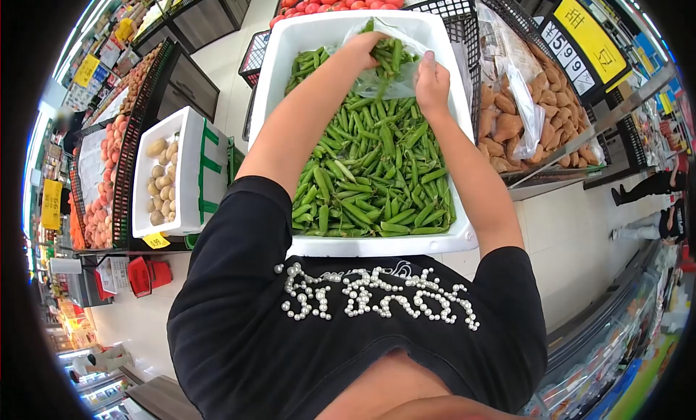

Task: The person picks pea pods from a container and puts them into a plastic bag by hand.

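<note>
Take the white foam box (pixel 377 246) in front of you as your clock face. The loose green pods (pixel 377 166) lie heaped inside it, deepest from the centre down to 6 o'clock, with more at 10 o'clock beneath your left forearm. Near 12 o'clock, the fingers of your left hand (pixel 365 51) curl round a bunch of these green pods. At 1 o'clock, your right hand (pixel 433 83) is closed, its thumb upward, seemingly pinching the edge of a clear plastic bag (pixel 395 88) that spreads between your two hands.

Each pod should feel light and fairly firm, bending a little before it snaps. Their smooth skins will probably slide over one another, so a loose handful may shed pods from its ends. Cup your fingers under the middle of a bunch, with the pods lying roughly side by side, and press gently; a hard squeeze could split or bruise them. The bag looks thin, limp and nearly weightless, likely to cling and fold in on itself. Hold it by the rim, between thumb and forefinger, since pod tips might poke through a stretched wall. The foam box seems stiff but easily dented, best held under its thick rim.
</note>
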`<state>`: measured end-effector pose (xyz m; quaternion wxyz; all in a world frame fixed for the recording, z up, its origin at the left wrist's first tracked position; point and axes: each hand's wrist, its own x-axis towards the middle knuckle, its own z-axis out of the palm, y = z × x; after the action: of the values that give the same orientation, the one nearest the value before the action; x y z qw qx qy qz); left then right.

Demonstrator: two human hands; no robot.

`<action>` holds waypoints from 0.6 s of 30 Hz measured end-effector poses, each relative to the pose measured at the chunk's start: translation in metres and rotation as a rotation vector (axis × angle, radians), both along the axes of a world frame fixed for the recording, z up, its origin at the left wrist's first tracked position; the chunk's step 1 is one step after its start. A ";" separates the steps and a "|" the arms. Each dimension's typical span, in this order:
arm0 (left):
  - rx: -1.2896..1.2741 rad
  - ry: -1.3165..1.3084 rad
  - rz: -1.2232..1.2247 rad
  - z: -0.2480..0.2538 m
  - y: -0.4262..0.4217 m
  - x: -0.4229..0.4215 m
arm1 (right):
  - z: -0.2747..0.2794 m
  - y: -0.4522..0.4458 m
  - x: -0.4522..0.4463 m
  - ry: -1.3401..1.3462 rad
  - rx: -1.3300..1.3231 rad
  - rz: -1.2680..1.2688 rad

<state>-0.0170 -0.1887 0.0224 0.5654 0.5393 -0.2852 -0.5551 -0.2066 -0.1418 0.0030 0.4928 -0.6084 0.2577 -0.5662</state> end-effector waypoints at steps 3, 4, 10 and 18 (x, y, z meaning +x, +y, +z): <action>-0.012 -0.444 -0.090 0.005 -0.005 0.036 | 0.004 -0.003 -0.001 -0.100 0.093 0.036; 0.034 -0.698 -0.113 0.015 -0.001 0.041 | 0.005 -0.007 -0.002 -0.128 0.117 0.042; -0.123 -1.871 -0.362 0.036 0.016 0.075 | 0.018 -0.015 -0.013 -0.272 0.313 0.030; 0.041 -2.153 -0.218 0.105 0.126 0.008 | -0.001 -0.018 -0.007 -0.063 0.022 0.113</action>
<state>-0.0091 -0.0627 0.1273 -0.0436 0.7248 -0.6692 0.1580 -0.2135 -0.1599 0.0018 0.5384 -0.5984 0.2137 -0.5535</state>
